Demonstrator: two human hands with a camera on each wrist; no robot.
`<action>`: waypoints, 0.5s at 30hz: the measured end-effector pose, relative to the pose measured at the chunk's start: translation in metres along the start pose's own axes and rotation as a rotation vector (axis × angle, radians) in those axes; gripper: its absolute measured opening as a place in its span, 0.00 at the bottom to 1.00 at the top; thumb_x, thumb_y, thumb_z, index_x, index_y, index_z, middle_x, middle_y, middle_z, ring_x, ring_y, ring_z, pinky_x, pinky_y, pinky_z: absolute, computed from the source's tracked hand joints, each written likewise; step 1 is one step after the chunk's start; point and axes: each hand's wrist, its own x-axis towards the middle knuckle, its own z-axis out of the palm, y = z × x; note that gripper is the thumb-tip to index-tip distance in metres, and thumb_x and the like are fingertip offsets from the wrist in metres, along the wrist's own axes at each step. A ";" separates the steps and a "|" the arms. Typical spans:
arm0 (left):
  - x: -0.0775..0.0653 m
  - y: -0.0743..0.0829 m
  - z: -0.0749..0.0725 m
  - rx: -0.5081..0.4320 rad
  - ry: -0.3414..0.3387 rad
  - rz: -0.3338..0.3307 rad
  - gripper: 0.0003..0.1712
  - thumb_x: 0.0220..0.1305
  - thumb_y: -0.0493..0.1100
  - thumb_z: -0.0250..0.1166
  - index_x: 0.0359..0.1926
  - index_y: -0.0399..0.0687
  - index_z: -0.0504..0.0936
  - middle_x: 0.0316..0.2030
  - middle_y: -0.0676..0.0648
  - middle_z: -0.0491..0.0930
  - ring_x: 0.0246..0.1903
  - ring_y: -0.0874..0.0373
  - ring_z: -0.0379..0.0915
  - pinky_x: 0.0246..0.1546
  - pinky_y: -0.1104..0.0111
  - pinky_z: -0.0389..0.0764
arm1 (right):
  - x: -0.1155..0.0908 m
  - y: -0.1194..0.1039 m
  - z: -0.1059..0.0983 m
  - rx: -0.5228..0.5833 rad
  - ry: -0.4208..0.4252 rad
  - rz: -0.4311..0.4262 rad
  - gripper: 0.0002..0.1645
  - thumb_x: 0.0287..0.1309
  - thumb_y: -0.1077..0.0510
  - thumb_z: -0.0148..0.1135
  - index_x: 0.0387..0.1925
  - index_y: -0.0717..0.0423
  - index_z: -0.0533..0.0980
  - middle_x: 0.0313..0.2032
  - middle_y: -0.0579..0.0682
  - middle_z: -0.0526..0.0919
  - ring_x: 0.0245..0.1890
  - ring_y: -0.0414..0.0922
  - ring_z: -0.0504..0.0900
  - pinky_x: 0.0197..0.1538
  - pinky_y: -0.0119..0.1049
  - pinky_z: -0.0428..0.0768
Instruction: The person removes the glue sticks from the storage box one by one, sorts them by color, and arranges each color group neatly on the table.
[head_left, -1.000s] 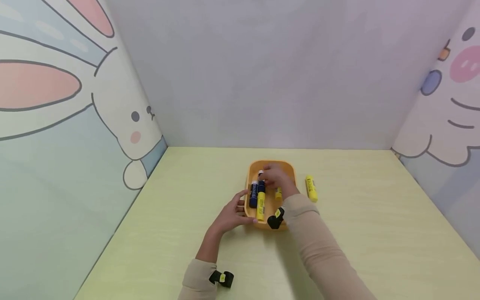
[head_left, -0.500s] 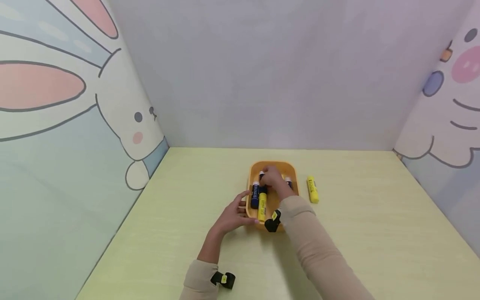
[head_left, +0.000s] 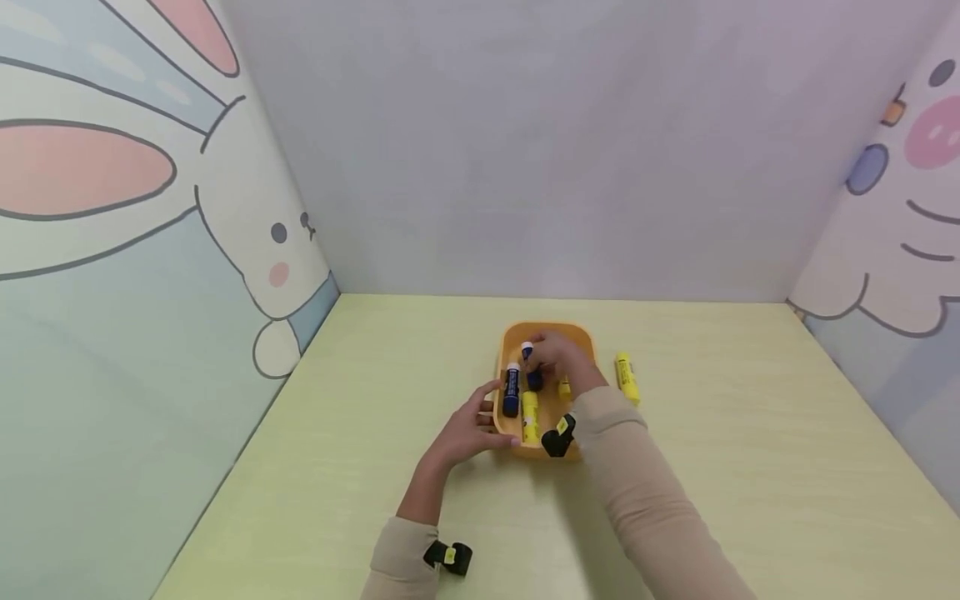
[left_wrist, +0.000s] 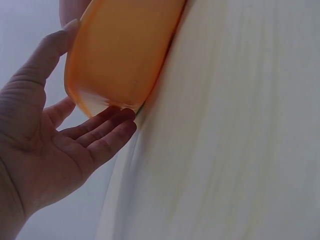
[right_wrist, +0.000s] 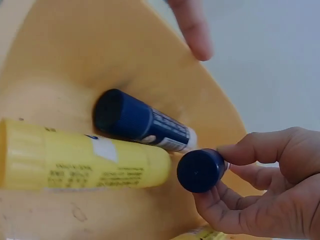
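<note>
In the head view, an orange basket [head_left: 508, 342] holds several glue sticks. My left hand [head_left: 465, 432] spans its near left corner; in the left wrist view the extended fingers touch the basket wall [left_wrist: 125, 55]. Inside the basket, my right hand [head_left: 562, 357] pinches a dark blue glue stick [right_wrist: 200, 170], its blue end facing the right wrist camera. Another dark blue glue stick [head_left: 512, 392] lies along the left wall. Beside it is a yellow glue stick [head_left: 530, 417]. Part of a second yellow glue stick [head_left: 565, 388] shows under my right wrist.
Another yellow glue stick [head_left: 626, 378] lies on the pale yellow table [head_left: 720, 433], right of the basket. A grey wall [head_left: 555, 167] rises behind the table. Cartoon-printed panels stand at the left [head_left: 90, 375] and right [head_left: 900, 250].
My right hand has shifted slightly right with the dark blue glue stick, which now tilts away from the yellow one in the basket. The left hand has stayed at the corner.
</note>
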 end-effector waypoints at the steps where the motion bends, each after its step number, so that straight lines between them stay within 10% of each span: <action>1: 0.000 0.000 0.000 0.002 0.005 -0.002 0.51 0.49 0.40 0.74 0.70 0.49 0.54 0.53 0.33 0.68 0.49 0.41 0.70 0.44 0.55 0.74 | 0.000 -0.001 -0.001 0.018 -0.017 0.013 0.38 0.49 0.73 0.59 0.64 0.63 0.60 0.52 0.63 0.68 0.43 0.58 0.73 0.41 0.47 0.78; 15: 0.001 -0.002 -0.001 -0.011 0.006 -0.008 0.51 0.48 0.39 0.74 0.70 0.50 0.55 0.53 0.33 0.68 0.49 0.41 0.70 0.45 0.55 0.74 | -0.012 0.008 -0.017 0.107 -0.084 -0.028 0.37 0.53 0.73 0.58 0.65 0.57 0.60 0.51 0.62 0.69 0.42 0.55 0.74 0.41 0.47 0.78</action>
